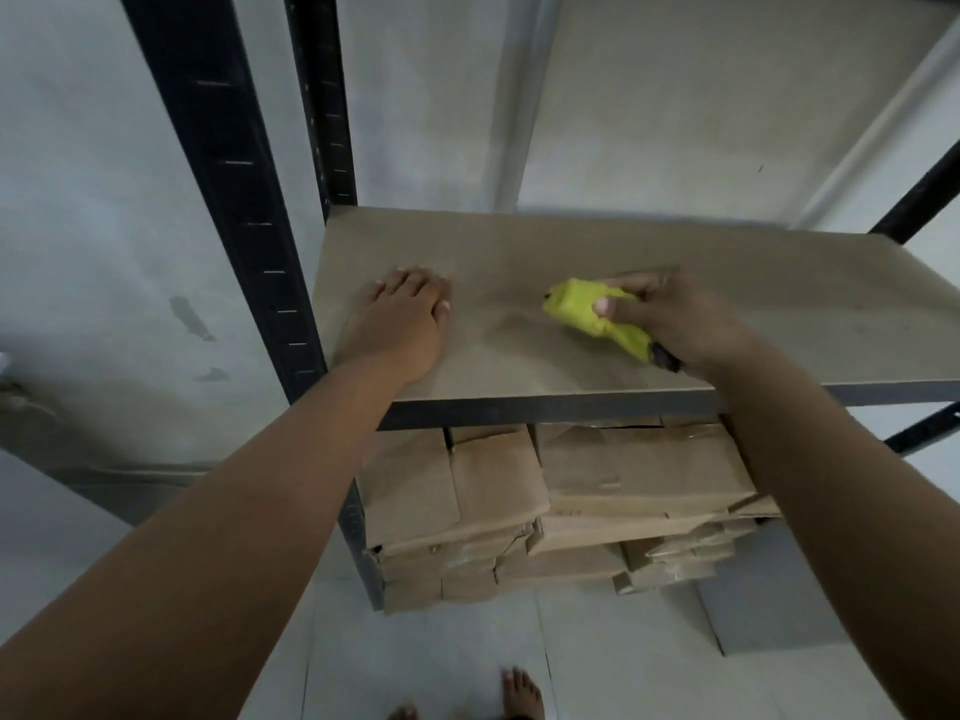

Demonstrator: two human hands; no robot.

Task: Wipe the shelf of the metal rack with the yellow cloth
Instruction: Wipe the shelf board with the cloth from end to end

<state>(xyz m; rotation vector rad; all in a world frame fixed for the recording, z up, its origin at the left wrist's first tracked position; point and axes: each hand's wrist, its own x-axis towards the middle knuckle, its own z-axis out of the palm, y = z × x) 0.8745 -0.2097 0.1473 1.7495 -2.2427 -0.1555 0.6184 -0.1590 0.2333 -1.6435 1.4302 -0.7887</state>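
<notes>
A single wide-angle camera sat on the person's head, close to the rack, and looked forward and down. It faced the flat brown shelf board (571, 262) of the dark metal rack (223, 163) from above, with both forearms reaching in from the lower edge.

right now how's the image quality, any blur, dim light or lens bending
Head view: dim, flat, greyish light with no glare; the rack uprights splay outward from wide-angle distortion; the right hand gripping the yellow cloth looks slightly soft; the left hand casts only a faint shadow on the shelf.
</notes>
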